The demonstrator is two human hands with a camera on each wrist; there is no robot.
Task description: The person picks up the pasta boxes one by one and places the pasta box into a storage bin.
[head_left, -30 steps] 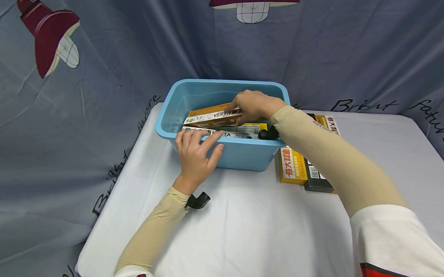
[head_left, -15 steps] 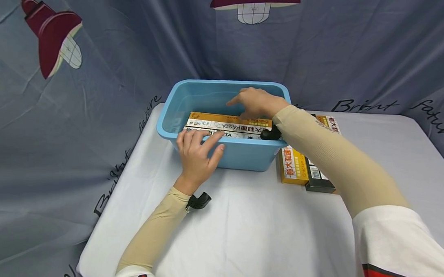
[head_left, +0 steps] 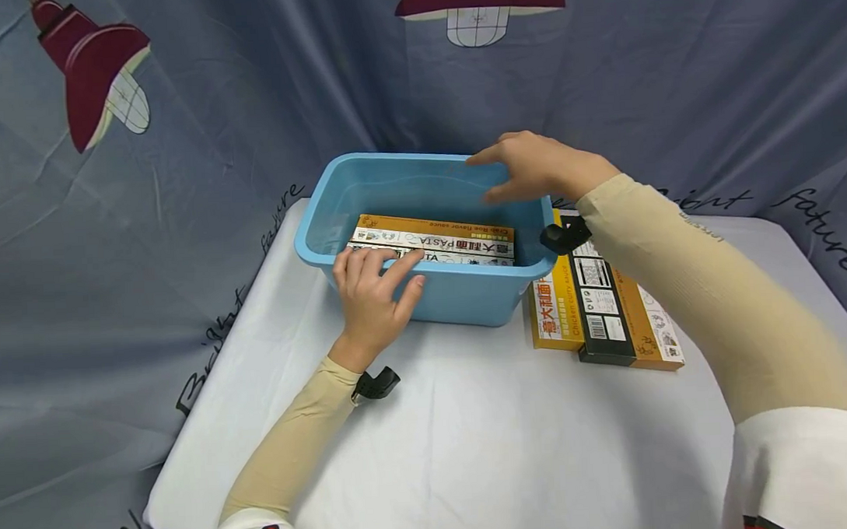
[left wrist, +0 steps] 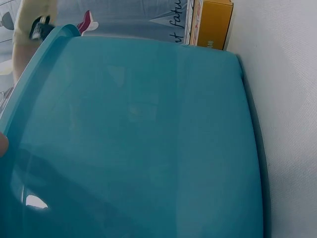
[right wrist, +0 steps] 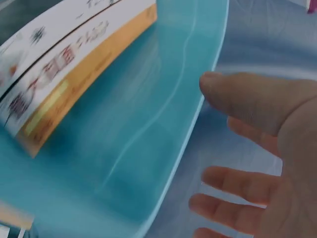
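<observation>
My left hand (head_left: 373,301) holds the near rim of a light blue plastic bin (head_left: 459,290), its fingers over the edge and the thumb against the outer wall. Inside the bin, an orange and white pasta box (head_left: 436,231) stands on edge, and a second white-sided box lies against it, partly hidden by the front rim. Over the bin's back right corner, my right hand (head_left: 535,167) is spread and holds nothing. In the right wrist view its fingers (right wrist: 240,186) are apart, beside the blue rim.
On the white table (head_left: 499,433), right of the bin, lie a yellow pasta box (head_left: 558,318), a black box (head_left: 603,320) and an orange box (head_left: 653,334) side by side, partly under the right forearm. A grey curtain (head_left: 263,91) hangs close behind and left.
The right hand lowered the orange pasta box into place beside the other box, let it go, then rose and moved right. The left hand has stayed on the rim.
</observation>
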